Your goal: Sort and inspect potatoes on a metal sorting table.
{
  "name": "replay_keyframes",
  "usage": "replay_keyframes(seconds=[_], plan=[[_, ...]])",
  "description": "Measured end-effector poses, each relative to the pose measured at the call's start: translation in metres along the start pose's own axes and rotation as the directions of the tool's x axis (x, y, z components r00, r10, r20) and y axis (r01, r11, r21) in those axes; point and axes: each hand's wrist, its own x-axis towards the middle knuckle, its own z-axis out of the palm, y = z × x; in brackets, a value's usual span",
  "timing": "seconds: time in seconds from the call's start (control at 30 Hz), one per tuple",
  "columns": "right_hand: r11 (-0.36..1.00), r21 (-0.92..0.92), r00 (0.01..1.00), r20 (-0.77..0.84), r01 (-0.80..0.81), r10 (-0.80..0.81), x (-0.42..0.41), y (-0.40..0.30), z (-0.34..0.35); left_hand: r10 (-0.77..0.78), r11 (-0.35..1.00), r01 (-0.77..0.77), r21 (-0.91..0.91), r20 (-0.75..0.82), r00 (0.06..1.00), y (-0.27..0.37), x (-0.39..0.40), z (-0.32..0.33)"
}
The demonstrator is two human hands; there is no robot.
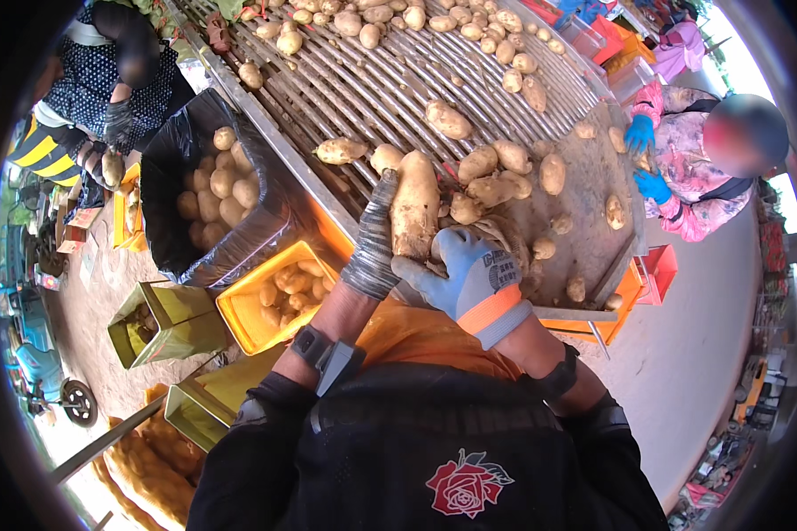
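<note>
A large, long potato (415, 202) stands out over the near end of the metal-bar sorting table (372, 86). My left hand (377, 239), in a grey striped glove, grips it along its left side. At its lower end is my right hand (471, 279), in a blue and grey glove with an orange band. The right thumb and index finger are spread around a brown gap there; whether they press on the potato is hidden. Just beyond lie several loose potatoes (495, 189), some misshapen, beside a crumpled brown cloth-like piece (505, 235).
To the left stand a black-lined bin (173, 172) of potatoes, a yellow crate (239, 325) and green bins (192, 325). A person in blue gloves (651, 186) works at the right edge; another person (113, 106) holds a potato at upper left. More potatoes (372, 16) cover the far bars.
</note>
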Motion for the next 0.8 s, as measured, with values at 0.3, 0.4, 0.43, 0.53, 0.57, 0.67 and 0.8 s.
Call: replay_keyframes(seconds=[0.3, 0.4, 0.43, 0.53, 0.57, 0.67, 0.8], plan=[[0.443, 0.845, 0.953, 0.282, -0.299, 0.106, -0.006, 0.027, 0.005, 0.129, 0.991, -0.129, -0.022, -0.019, 0.991, -0.013, 0.011, -0.001], [0.29, 0.87, 0.917, 0.364, -0.398, 0.166, -0.003, 0.041, 0.004, 0.143, 0.985, -0.141, -0.1, 0.007, 0.99, -0.018, 0.012, -0.006], [0.168, 0.897, 0.905, 0.374, -0.409, 0.202, 0.0, 0.049, 0.003, 0.15, 0.979, -0.147, -0.137, 0.006, 0.989, -0.017, 0.01, -0.008], [0.213, 0.917, 0.912, 0.26, -0.336, 0.317, 0.005, 0.075, 0.004, 0.153, 0.975, -0.144, -0.171, 0.042, 0.987, -0.013, 0.003, -0.024], [0.284, 0.913, 0.923, 0.19, -0.292, 0.336, 0.007, 0.077, 0.008, 0.148, 0.975, -0.135, -0.178, 0.061, 0.987, -0.011, 0.0, -0.028], [0.464, 0.88, 0.962, -0.029, -0.104, 0.271, 0.014, 0.084, 0.028, 0.132, 0.977, -0.126, -0.174, 0.021, 0.991, -0.012, -0.011, -0.03], [0.701, 0.713, 0.991, -0.078, -0.02, 0.108, 0.021, 0.113, 0.056, 0.113, 0.979, -0.126, -0.163, -0.087, 0.99, -0.003, -0.036, -0.053]])
